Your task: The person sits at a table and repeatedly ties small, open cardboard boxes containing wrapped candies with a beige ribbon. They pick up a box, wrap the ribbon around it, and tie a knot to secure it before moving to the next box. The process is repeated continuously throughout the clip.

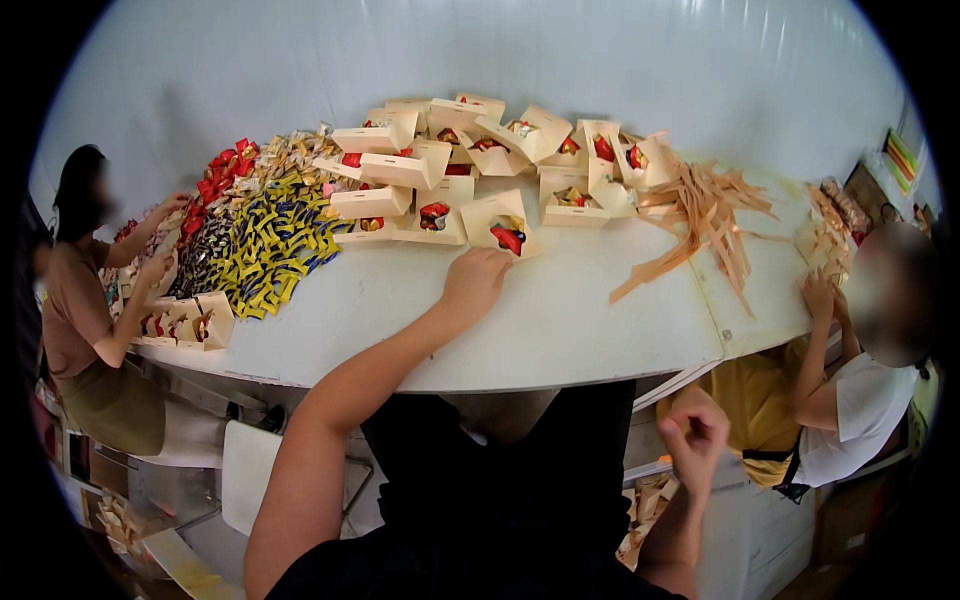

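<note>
Over the white table (520,345) my left hand (476,284) reaches forward, its fingers closed on the near edge of an open cream cardboard box (480,216). Inside that box lie wrapped sweets (508,238), red with some blue and gold. Similar open boxes (435,222) with colourful sweets crowd just beyond it, some resting on others. Low at the right, off the table's front edge, my right hand (697,435) is raised with curled fingers. Whatever it may hold is hidden inside the fingers.
Piles of yellow-and-blue (285,230) and red wrapped sweets (222,172) spread at left. Tan paper strips (700,215) lie at right. One person (95,300) works at far left beside filled boxes (190,325), another (860,390) at far right. A white chair (250,475) stands behind left.
</note>
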{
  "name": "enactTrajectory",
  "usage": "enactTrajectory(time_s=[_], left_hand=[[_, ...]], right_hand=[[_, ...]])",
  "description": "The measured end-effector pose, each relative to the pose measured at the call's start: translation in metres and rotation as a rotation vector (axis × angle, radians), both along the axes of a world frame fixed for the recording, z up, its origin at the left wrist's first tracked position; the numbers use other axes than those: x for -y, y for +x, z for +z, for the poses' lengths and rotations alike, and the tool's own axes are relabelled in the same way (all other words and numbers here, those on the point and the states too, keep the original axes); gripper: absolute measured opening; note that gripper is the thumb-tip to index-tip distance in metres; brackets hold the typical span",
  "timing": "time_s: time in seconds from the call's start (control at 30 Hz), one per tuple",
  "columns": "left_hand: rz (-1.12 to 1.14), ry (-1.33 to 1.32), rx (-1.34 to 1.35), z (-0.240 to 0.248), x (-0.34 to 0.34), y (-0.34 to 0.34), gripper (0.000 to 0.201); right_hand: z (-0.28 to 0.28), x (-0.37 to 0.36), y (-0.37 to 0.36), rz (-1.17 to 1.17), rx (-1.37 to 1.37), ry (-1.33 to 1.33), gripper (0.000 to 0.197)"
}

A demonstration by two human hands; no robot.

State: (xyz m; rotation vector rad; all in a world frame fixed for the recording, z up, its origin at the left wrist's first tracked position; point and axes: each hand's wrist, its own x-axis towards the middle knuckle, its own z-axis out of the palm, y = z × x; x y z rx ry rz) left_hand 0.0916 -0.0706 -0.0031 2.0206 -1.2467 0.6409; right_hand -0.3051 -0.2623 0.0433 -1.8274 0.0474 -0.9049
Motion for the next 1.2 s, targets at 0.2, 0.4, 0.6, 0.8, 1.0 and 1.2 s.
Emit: enactTrajectory(time_s=[0.2,0.4,0.6,0.8,1.0,1.2], left_hand=[[-0.191,0.062,-0.112,0.027,-0.058,-0.099,0.009],[-0.335,0.130,-0.136,0.048,-0.082,-0.133,0.016],[-0.051,-0.369,-0.422,0.020,-0.051,-0.053,0.023],[-0.357,-0.028,-1.228,0.011,-0.037,-0.023,0.037],[-0.374,0.097,-0.852,0.013,-0.048,-0.057,0.027],[-0.455,-0.054,-0.965,0.006,-0.051,-0.062,0.027]], right_hand=[[-0.004,-0.031,0.123,-0.016,0.076,-0.734,0.036],[-0.038,-0.032,0.155,0.087,0.080,-0.861,0.024],[-0.030,-0.040,0.143,0.138,0.047,-0.770,0.018],[-0.022,-0.035,0.146,0.228,-0.185,-0.750,0.014],[-0.022,-0.027,0.155,0.215,-0.090,-0.793,0.017],[-0.012,-0.029,0.169,0.267,-0.029,-0.868,0.019]])
